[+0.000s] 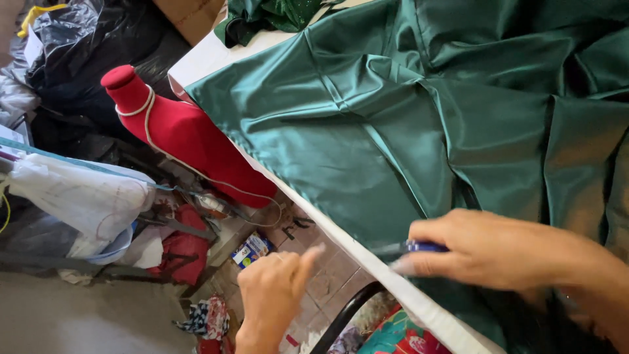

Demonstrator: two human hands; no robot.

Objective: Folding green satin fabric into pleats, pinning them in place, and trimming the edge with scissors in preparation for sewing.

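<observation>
Marking looks underway: right hand (pixel 488 252) pinches a blue marker (pixel 419 247) at the green satin (pixel 393 131) edge; left hand (pixel 272 292), loosely curled, hangs off the table (pixel 393 282). Next likely needs steadying the cloth.

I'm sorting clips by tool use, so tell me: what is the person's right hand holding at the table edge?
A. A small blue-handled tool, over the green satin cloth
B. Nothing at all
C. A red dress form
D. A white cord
A: the right hand grips a small blue-handled tool above the green satin cloth, while the left hand hangs empty beside the table edge.
</observation>
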